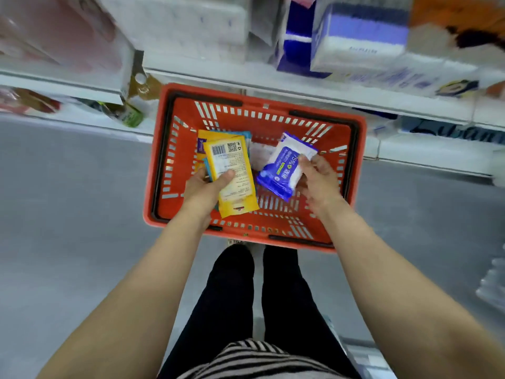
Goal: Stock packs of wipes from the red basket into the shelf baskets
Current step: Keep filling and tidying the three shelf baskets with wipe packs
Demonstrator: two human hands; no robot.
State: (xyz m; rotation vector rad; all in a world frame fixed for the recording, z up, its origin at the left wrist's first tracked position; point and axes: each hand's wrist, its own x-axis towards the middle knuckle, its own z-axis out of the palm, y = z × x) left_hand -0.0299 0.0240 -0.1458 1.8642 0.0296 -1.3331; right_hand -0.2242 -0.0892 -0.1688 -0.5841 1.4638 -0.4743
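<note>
Red basket (358, 170) sits on the grey floor (68, 214) in front of the white shelves (273, 83), seen from above; black handles lie folded along its rim. The person stands just behind it, dark trousers and a striped hem visible at the bottom of the view.

Left hand (203, 187) reaches into the basket and grips a small stack of flat packs, thumb curled over the top one, a yellow pack (232, 170) showing its printed back with barcode and QR code. Edges of at least two more packs, one yellow and one teal, stick out behind it in the same grip. The remaining fingers are hidden under the stack.

Right hand (318, 176) holds a blue and white pack (284, 168), tilted, its long side running from the far right to the near left. Fingers curl round the pack's right edge, thumb on the printed face. The pack is raised above the basket floor, though whether its lower corner touches the bottom cannot be told.

Between the two hands a pale, whitish pack (259, 155) lies on the basket bottom, partly covered.

Shelves above carry blurred goods: white bundles, blue and white boxes (360, 34), pinkish packs at far left, an orange item at far right. No shelf baskets can be made out
</note>
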